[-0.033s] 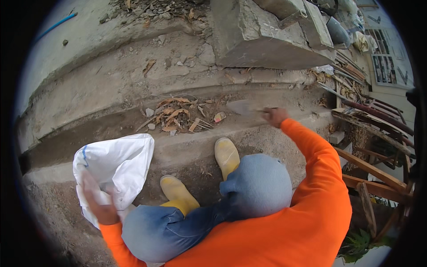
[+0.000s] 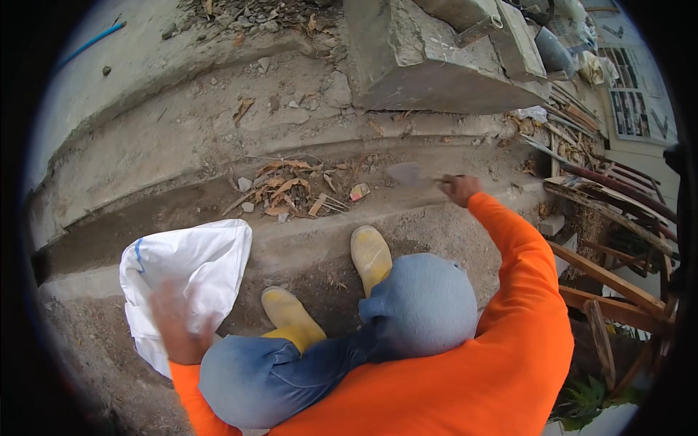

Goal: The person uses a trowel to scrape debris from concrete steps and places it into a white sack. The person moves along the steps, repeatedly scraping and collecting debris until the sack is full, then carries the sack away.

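Note:
My right hand (image 2: 462,190) is closed round the handle of a trowel (image 2: 406,173). Its pale blade, blurred by motion, points left, low over the dirt channel. Left of the blade lies a small coloured scrap (image 2: 359,192), then a heap of dry leaves (image 2: 287,182) with sticks and stones. At the lower left a white sack (image 2: 211,254) stands with its mouth spread, a blue line along its rim. Smeared by motion, my left hand (image 2: 180,327) is over the sack's near side, fingers stretched and thumb apart. Whether it touches the sack I cannot tell.
My yellow boots (image 2: 371,254) stand on the near side of the channel. A concrete block (image 2: 443,73) rises beyond it. Rubble (image 2: 254,22) lies at the far left, near a blue pipe (image 2: 91,43). Wooden planks (image 2: 614,280) and metal bars crowd the right side.
My right hand and the trowel have shifted a little to the right. My left hand has moved slightly right across the sack. The leaf heap and sack look the same.

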Tool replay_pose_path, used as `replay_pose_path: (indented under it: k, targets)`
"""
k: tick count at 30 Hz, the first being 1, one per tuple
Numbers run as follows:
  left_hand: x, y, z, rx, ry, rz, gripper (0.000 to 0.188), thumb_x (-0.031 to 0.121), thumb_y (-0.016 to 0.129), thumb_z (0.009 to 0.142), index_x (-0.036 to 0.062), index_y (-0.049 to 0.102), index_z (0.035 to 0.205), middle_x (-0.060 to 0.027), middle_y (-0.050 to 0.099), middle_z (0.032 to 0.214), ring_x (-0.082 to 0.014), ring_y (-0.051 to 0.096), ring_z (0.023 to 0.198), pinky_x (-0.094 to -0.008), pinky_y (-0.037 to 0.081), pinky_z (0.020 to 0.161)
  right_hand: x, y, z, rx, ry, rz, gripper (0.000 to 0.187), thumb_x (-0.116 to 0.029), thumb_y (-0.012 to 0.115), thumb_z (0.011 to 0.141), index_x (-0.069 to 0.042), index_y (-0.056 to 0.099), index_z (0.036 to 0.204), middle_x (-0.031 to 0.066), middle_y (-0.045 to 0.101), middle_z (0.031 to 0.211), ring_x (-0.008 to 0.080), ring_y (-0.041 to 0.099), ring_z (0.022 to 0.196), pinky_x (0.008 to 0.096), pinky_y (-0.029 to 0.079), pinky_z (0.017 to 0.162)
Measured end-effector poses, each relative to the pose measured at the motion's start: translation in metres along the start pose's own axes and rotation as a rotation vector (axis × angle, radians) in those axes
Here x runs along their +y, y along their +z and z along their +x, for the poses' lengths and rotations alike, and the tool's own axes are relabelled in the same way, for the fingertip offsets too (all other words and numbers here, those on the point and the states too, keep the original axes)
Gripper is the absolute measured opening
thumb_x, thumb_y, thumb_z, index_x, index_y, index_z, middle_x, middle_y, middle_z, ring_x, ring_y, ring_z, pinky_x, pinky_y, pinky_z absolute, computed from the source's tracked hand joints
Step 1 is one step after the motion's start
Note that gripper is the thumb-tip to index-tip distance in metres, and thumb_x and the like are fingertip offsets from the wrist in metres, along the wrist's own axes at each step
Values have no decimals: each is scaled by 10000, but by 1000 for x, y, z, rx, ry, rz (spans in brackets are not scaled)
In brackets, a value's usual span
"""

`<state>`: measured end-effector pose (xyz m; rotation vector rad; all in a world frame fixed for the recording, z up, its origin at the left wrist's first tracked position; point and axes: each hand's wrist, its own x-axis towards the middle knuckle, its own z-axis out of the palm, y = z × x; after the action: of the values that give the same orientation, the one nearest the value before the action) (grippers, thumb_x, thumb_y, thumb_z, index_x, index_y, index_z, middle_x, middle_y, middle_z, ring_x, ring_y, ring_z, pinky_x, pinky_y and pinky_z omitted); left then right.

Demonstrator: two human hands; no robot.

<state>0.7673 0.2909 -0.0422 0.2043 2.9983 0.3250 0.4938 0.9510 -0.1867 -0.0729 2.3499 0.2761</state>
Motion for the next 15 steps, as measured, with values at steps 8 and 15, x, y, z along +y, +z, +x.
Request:
replay_pose_path:
  k: [8,15]
  targets:
    - [35,54,-16,-397,-401,139,805,17,739,687,195,537,1446,-56,636,1036,-292,554,1177,-585,287,1185,81,37,116,0,-30,-255,494,-523,478,1005,-242,630,1382,140,745,1152,353,701,1078,466,544,980]
    - [70,52,-10,-191,-447,-66,232,-21,629,697,166,731,789,-60,573,903,-312,592,988,-558,427,1079,-38,78,157,-101,-457,-82,574,-594,439,1009,-245,581,1441,160,733,1192,371,659,1165,479,507,1037]
